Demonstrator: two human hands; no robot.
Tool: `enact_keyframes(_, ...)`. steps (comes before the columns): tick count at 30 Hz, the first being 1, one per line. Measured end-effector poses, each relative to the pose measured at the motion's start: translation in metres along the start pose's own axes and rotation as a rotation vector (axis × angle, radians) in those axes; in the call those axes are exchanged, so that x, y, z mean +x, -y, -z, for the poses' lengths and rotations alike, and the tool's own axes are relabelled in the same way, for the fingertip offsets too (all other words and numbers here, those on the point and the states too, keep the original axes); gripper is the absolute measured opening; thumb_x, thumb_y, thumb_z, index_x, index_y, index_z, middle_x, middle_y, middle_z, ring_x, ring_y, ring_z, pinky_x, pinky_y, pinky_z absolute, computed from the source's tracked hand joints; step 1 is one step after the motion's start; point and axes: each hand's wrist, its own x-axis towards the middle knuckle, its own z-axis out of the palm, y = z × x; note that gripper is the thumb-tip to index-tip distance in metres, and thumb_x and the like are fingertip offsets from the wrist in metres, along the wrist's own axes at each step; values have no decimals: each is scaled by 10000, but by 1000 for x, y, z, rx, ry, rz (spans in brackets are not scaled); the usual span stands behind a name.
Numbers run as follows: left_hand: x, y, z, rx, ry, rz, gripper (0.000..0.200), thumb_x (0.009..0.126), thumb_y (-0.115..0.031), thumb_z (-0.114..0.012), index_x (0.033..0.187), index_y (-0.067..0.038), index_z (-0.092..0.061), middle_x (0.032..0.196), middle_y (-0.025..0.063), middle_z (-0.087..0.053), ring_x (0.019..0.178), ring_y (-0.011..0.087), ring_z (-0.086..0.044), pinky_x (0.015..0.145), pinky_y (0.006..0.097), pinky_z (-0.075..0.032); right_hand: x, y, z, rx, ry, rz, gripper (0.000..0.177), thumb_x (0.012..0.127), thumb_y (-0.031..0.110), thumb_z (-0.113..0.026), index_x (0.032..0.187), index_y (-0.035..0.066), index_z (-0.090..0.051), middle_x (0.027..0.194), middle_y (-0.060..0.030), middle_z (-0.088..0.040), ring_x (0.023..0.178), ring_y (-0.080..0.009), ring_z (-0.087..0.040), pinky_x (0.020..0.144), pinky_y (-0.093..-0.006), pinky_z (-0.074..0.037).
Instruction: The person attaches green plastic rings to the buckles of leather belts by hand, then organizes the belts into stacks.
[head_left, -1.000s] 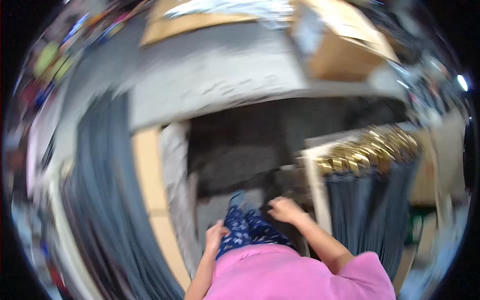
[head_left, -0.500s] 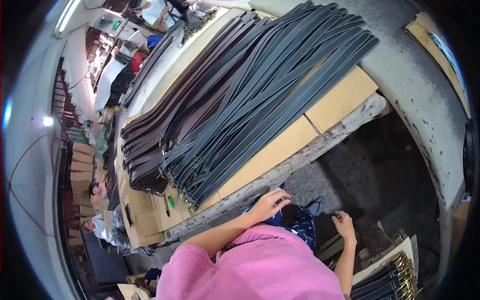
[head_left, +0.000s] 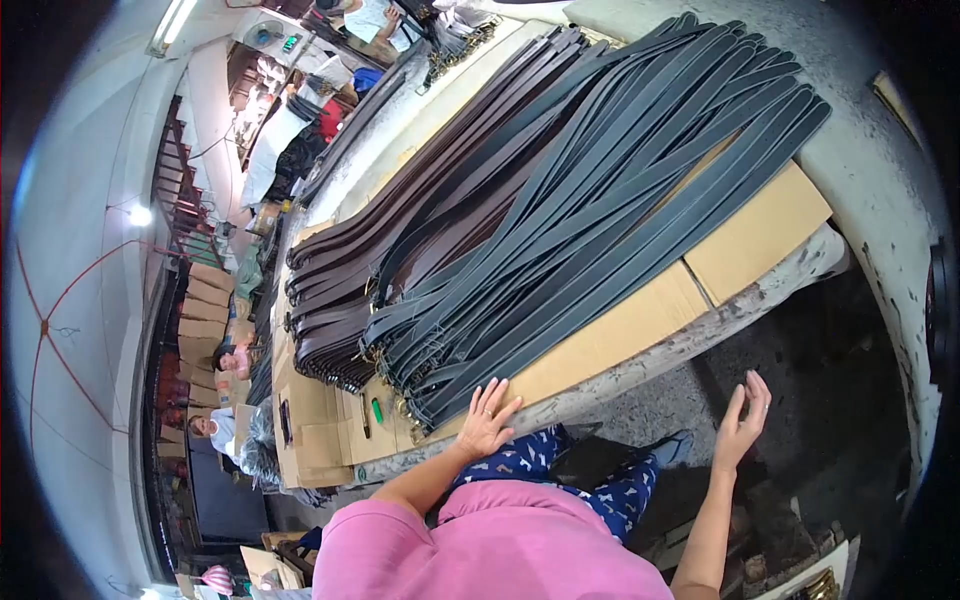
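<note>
My left hand (head_left: 487, 423) rests with its fingers spread on the cardboard edge of the table, beside the buckle ends of the dark grey-green belts (head_left: 600, 210). It holds nothing. My right hand (head_left: 742, 420) is raised over the floor to the right of my legs, fingers stretched out, nothing in it. Dark brown belts (head_left: 440, 150) lie in a neat pile left of the grey-green ones, which are heaped loosely and cross each other. A green object (head_left: 377, 409) and a thin dark tool (head_left: 365, 416) lie on the cardboard near the buckles.
The long table has a worn, stained edge (head_left: 620, 385). Belts with brass buckles (head_left: 822, 586) stand at the lower right. Several people are in the background at the left and top. A white surface (head_left: 880, 190) curves along the right.
My left hand has moved from in front of my waist onto the table edge, its fingers spreading. My right hand has risen outward and straightened its fingers. The view has shifted.
</note>
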Motion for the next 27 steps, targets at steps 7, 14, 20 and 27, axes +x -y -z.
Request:
enact_keyframes(7,0,6,3,-103,-91,-46,602,896,-401,-581,1462,-231,-464,1586,172,-266,1459,372,-247,1164,549,-171,-17,110,-120,236,311,241,241,850,-2,-647,1090,-17,-626,1179,-179,-622,1093,-341,-602,969,-405,-455)
enact_keyframes(14,0,4,7,-240,-211,-20,581,893,-293,-650,1433,-143,-496,1546,121,-376,1445,316,-322,1172,494,-222,-44,100,-177,-51,179,296,179,898,10,-624,1071,-28,-649,1073,-182,-659,1000,-326,-635,909,-402,-490)
enact_keyframes(20,-1,12,-12,-369,-424,-83,541,904,-287,-635,1397,-98,-514,1533,147,-386,1442,334,-320,1176,513,-220,-40,89,-185,-69,229,264,207,990,110,-586,1127,-32,-645,1067,-110,-656,985,-185,-615,895,-308,-480)
enact_keyframes(27,1,11,-34,-485,-516,-89,517,886,-265,-642,1331,-26,-526,1477,245,-400,1427,395,-311,1184,539,-210,-135,227,-250,144,615,454,215,955,110,-639,1131,-8,-674,1081,-95,-656,975,-171,-599,874,-309,-473)
